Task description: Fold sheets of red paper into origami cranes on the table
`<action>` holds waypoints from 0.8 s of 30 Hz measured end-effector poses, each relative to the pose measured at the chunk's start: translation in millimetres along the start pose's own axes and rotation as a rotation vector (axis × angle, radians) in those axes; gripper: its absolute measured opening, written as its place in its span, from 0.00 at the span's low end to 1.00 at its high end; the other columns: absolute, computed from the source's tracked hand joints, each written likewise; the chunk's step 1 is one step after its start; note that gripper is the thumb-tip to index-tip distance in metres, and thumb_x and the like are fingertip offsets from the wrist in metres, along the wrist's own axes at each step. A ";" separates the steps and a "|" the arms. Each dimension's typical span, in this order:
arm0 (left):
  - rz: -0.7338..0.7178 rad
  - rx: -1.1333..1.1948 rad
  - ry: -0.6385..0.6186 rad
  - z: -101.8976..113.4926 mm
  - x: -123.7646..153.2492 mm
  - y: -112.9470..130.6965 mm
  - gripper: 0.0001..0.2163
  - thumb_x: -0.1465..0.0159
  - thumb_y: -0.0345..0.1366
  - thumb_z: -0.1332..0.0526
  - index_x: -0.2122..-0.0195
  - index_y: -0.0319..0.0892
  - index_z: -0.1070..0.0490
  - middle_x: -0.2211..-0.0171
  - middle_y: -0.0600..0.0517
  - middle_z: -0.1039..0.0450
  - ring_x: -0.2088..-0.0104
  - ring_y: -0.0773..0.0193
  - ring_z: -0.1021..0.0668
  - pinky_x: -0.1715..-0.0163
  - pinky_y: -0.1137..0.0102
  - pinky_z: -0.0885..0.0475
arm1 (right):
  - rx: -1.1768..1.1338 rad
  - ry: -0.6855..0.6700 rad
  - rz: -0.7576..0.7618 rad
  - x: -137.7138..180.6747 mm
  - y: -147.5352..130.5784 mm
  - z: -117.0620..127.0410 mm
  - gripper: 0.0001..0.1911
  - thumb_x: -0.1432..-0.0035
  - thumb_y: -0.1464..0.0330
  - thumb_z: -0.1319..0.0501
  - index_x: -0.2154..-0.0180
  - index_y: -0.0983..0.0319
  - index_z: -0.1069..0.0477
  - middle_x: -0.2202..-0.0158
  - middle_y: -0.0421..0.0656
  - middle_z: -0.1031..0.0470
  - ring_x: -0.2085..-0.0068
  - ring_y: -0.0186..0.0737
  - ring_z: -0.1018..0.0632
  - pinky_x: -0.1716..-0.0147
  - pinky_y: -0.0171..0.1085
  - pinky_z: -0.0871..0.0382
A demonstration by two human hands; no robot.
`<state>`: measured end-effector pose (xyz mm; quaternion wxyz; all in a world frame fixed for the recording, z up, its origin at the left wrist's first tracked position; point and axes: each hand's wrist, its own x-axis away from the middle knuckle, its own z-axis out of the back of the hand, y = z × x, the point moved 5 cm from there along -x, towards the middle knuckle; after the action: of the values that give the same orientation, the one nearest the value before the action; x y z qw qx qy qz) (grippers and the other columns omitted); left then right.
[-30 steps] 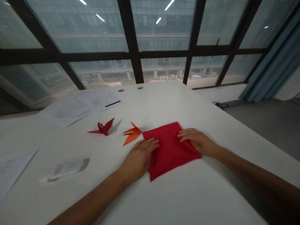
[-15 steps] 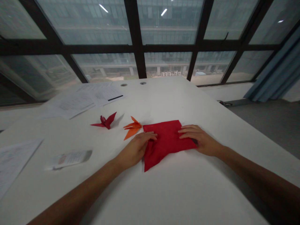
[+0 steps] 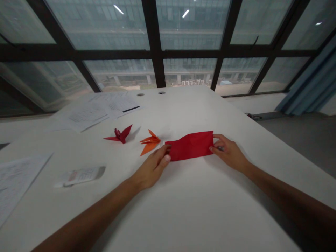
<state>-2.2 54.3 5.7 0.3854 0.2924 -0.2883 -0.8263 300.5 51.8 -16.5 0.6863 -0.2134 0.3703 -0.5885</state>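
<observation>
Left hand point(image 3: 151, 168) pinches red sheet point(image 3: 193, 146) at 9 o'clock, right hand point(image 3: 231, 154) at 3; keep edges flush, tension even.

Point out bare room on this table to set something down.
The white table looks bare on the near side of the red paper, and beyond it toward the windows, right of the printed sheets. It's crowded at the paper's left end, where the left hand and orange origami sit close, with the dark-red origami farther left.
</observation>
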 end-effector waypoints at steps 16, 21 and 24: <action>-0.105 -0.432 0.147 -10.7 0.8 -0.4 0.30 0.33 0.23 0.46 0.30 0.47 0.40 0.25 0.44 0.52 0.26 0.47 0.46 0.29 0.45 0.44 | 0.363 -0.105 0.510 12.2 -23.6 -17.1 0.20 0.37 0.78 0.44 0.51 0.52 0.24 0.48 0.41 0.18 0.45 0.49 0.22 0.42 0.56 0.39; -0.210 -0.400 -0.119 -23.9 -0.1 2.5 0.19 0.30 0.27 0.45 0.41 0.49 0.26 0.40 0.48 0.25 0.37 0.52 0.27 0.35 0.49 0.35 | 0.349 -0.117 0.470 12.6 -27.3 -14.6 0.13 0.36 0.71 0.41 0.52 0.53 0.24 0.48 0.44 0.18 0.45 0.51 0.22 0.44 0.55 0.37; -0.190 -0.351 -0.110 -22.5 -1.5 2.0 0.17 0.28 0.32 0.45 0.41 0.48 0.27 0.41 0.48 0.24 0.38 0.52 0.26 0.36 0.52 0.34 | 0.358 -0.054 0.443 12.4 -26.9 -10.4 0.13 0.37 0.70 0.39 0.51 0.55 0.24 0.42 0.47 0.23 0.42 0.53 0.24 0.43 0.56 0.36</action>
<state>15.4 48.8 -7.5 0.3345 0.2011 -0.1316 -0.9112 275.5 35.6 -6.7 0.8345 -0.0184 0.2799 -0.4742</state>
